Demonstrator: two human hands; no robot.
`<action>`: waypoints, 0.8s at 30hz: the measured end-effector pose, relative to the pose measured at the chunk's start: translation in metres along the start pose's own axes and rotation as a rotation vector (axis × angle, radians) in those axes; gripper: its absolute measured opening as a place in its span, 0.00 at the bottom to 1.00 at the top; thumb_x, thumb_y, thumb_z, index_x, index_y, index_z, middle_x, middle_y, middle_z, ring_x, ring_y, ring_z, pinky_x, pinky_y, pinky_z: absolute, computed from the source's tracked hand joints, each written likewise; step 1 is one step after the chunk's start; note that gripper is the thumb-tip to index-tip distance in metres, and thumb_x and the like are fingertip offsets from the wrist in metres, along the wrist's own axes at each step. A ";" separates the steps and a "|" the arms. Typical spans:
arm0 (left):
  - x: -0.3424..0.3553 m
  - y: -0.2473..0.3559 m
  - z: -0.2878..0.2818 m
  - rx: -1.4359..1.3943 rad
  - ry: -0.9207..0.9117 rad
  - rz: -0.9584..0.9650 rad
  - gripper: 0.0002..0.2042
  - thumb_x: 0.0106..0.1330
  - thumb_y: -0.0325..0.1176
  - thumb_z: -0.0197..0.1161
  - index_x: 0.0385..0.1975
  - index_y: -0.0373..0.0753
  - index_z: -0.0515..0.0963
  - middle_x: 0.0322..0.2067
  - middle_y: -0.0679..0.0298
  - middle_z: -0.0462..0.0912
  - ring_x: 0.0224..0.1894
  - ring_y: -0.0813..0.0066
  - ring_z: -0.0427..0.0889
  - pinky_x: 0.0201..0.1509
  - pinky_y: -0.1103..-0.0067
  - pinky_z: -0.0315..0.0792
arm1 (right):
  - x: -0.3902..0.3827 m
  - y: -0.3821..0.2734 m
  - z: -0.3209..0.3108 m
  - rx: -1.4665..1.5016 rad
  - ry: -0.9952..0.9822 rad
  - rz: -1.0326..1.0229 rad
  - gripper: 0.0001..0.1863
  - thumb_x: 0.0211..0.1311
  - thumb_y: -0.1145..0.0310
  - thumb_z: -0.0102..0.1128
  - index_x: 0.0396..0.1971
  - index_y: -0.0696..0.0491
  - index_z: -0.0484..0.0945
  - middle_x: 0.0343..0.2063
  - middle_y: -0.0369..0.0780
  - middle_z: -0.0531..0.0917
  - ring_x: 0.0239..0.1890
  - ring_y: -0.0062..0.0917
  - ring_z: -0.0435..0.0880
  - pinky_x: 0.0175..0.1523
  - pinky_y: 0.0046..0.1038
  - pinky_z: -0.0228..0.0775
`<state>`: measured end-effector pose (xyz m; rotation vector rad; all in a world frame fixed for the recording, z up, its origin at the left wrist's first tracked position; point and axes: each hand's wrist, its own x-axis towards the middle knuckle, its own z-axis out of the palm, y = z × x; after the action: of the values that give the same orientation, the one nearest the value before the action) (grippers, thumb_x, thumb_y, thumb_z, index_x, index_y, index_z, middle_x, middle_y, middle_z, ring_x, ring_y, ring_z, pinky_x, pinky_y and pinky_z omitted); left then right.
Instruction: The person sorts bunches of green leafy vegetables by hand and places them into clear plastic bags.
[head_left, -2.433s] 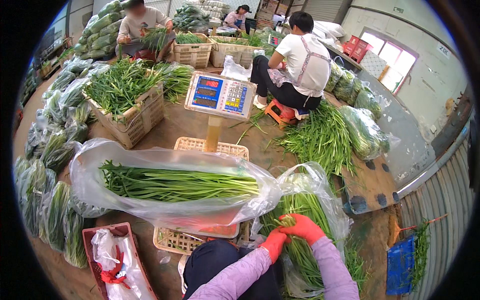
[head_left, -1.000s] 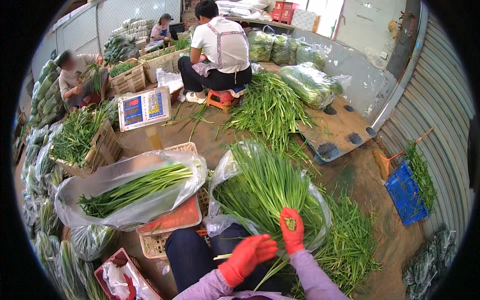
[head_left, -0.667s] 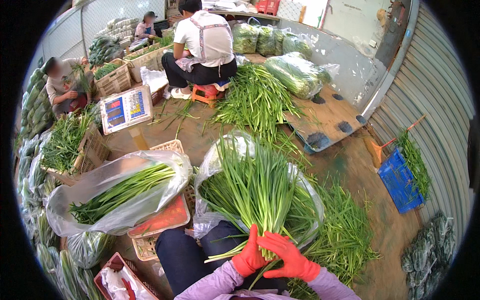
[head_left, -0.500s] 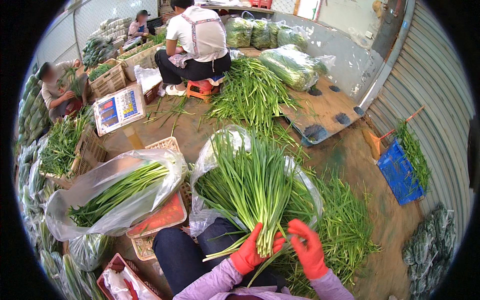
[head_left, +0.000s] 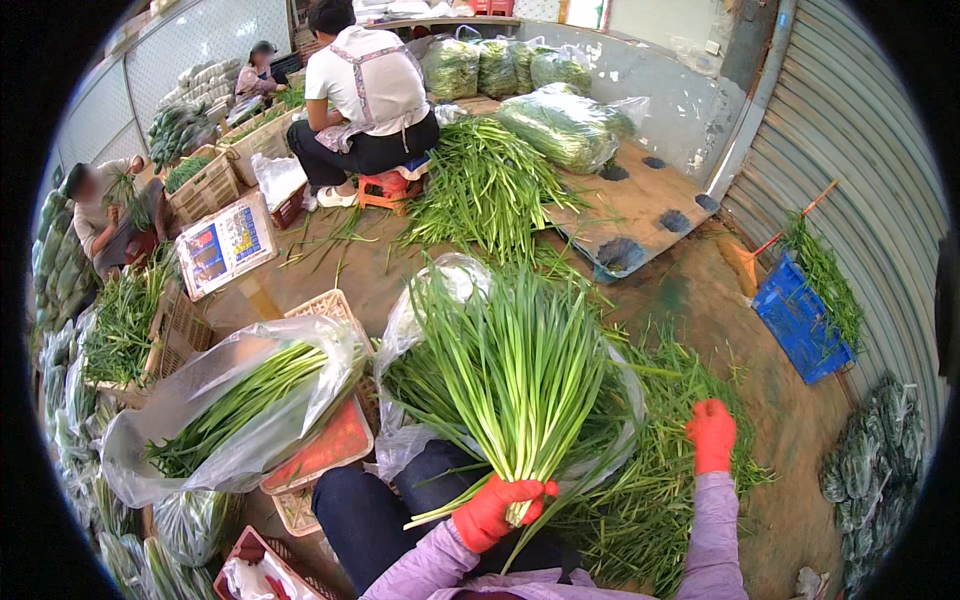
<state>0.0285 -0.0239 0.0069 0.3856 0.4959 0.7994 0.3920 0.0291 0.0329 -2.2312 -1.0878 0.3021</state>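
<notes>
My left hand, in a red glove, is closed round the pale stem ends of a bunch of garlic chives. The long green leaves fan out away from me. Beneath the bunch, more chives lie in an open clear plastic bag in front of my knees. Off to the right, my right hand, also red-gloved, is raised over a loose heap of chive leaves. Its fingers are curled in, and whatever they hold, if anything, is hidden.
At left, a clear bag of chives rests on a red-topped crate. A scale stands beyond it. Ahead are a chive pile and a person on a stool. A blue basket leans at right.
My right hand has moved away from the bunch, out to the right over the loose leaves, and its fingers have curled in. My left hand still grips the chives. The view has shifted slightly.
</notes>
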 end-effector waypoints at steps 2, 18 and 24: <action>0.000 0.028 0.013 0.049 -0.012 0.025 0.16 0.55 0.28 0.61 0.44 0.32 0.72 0.30 0.55 0.81 0.15 0.74 0.74 0.17 0.83 0.68 | -0.009 -0.008 -0.009 -0.176 0.300 -0.336 0.11 0.55 0.66 0.57 0.33 0.58 0.77 0.29 0.45 0.81 0.29 0.34 0.82 0.32 0.33 0.72; -0.025 0.095 -0.041 0.335 0.385 0.035 0.15 0.53 0.28 0.61 0.41 0.33 0.73 0.27 0.56 0.81 0.14 0.72 0.74 0.16 0.79 0.67 | -0.196 -0.071 0.168 0.995 -1.031 0.127 0.16 0.69 0.66 0.41 0.50 0.56 0.72 0.42 0.43 0.79 0.43 0.26 0.79 0.51 0.26 0.68; -0.039 0.109 -0.030 0.369 0.225 0.081 0.20 0.52 0.32 0.62 0.45 0.33 0.71 0.29 0.56 0.81 0.16 0.73 0.76 0.15 0.81 0.69 | -0.133 -0.156 0.035 0.902 -1.117 0.103 0.15 0.55 0.69 0.56 0.41 0.62 0.76 0.34 0.46 0.81 0.40 0.30 0.81 0.49 0.31 0.73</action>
<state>-0.0749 0.0209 0.0478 0.6637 0.8475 0.8349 0.1943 0.0140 0.0949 -1.1990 -0.9857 1.8084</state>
